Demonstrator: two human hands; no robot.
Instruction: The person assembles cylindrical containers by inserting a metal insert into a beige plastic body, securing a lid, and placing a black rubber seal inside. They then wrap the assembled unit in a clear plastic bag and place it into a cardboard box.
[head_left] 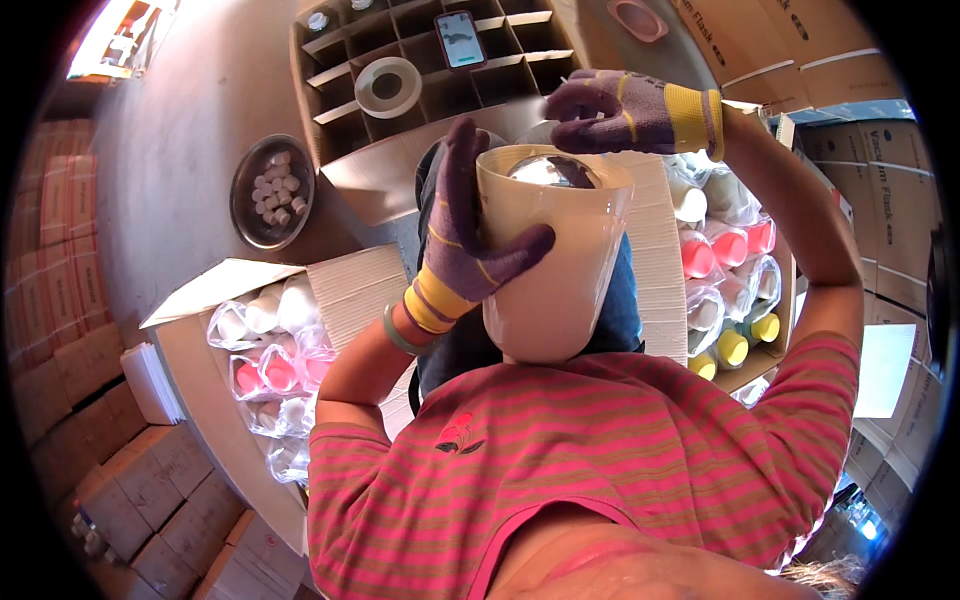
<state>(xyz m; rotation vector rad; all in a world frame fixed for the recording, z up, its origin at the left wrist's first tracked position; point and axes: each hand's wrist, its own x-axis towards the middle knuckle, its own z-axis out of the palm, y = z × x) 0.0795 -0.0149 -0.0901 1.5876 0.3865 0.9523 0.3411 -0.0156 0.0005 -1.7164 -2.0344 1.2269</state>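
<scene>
Flask body (555, 270) held upright over the lap, amid open cartons on a concrete floor.

The left hand (470, 235), in a purple glove, has its fingers wrapped tight round the cream flask body's side; the right hand (625, 110) hovers at its open mouth, fingers curled together, whether touching the rim I cannot tell. Ahead stands a divided carton (420, 70) holding a tape roll (388, 87) and a phone (461, 39). A metal bowl of white caps (272, 192) sits on the grey floor (180, 130). Boxes of bagged flasks (275, 350) flank both sides; stacked cartons (70, 290) line the left.

Warm daylight, sharp centre, fisheye-bent edges (black vignette corners).
</scene>
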